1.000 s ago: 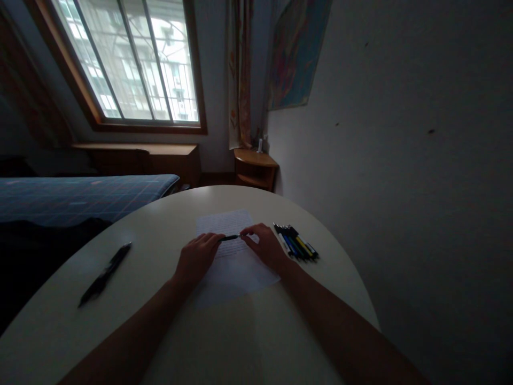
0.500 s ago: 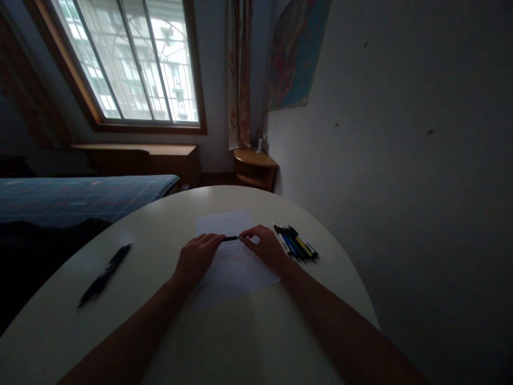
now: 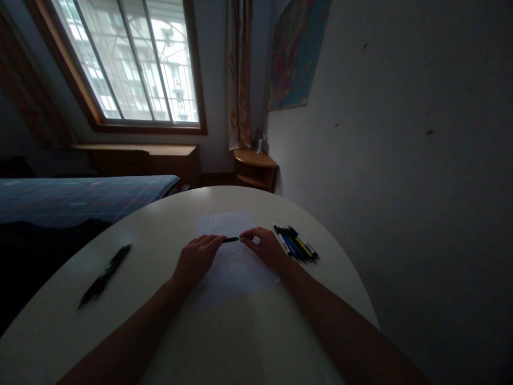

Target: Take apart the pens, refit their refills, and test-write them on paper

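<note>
A dark pen [image 3: 230, 239] lies level between my two hands, above a sheet of paper [image 3: 236, 278] covered in lines of writing. My left hand [image 3: 197, 258] is closed around the pen's left end. At its right end, the thumb and fingertips of my right hand [image 3: 264, 245] pinch the tip. What exactly the right fingertips grip at the tip is too small to make out. Just right of that hand lies a row of several pens [image 3: 296, 244], black, white, blue and yellow.
On the left of the round white table [image 3: 304, 342] lies a dark pen-like item [image 3: 105, 275]. A bed [image 3: 120, 195] stands beyond the left edge, a small corner shelf [image 3: 256, 158] behind. The white wall [image 3: 401, 203] runs close along the right side.
Both hands have sunk very slightly with the pen, which keeps its place between them. Nothing else on the table has visibly moved.
</note>
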The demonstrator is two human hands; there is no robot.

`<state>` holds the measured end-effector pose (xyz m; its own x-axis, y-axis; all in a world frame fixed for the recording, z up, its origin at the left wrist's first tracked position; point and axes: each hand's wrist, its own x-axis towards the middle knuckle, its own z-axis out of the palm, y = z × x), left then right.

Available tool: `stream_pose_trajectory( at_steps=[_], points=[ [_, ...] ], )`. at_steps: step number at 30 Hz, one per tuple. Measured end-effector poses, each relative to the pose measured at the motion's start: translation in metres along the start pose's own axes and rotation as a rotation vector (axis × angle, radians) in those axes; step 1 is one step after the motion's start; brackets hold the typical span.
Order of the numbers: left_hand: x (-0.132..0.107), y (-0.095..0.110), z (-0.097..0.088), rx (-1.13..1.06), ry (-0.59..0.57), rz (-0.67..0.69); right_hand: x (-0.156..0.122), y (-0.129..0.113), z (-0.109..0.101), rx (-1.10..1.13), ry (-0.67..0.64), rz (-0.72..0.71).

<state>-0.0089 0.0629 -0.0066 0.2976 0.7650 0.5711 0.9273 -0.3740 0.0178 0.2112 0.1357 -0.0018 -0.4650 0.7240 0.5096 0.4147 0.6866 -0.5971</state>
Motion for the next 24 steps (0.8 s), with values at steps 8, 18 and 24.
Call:
stream_pose_trajectory(
  at_steps=[8, 18, 24],
  points=[
    [-0.0009, 0.0003, 0.0009, -0.013, -0.007, 0.031, 0.0008, -0.0008, -0.0021, 0.006, 0.017, -0.041],
    [0.0003, 0.0019, 0.0034, 0.009, 0.001, -0.018, -0.0002, -0.0013, -0.001, -0.051, 0.052, -0.048],
    [0.001, 0.0021, 0.0005, -0.01, 0.011, -0.009, -0.0011, -0.0015, 0.0008, -0.011, 0.034, -0.076]
  ],
)
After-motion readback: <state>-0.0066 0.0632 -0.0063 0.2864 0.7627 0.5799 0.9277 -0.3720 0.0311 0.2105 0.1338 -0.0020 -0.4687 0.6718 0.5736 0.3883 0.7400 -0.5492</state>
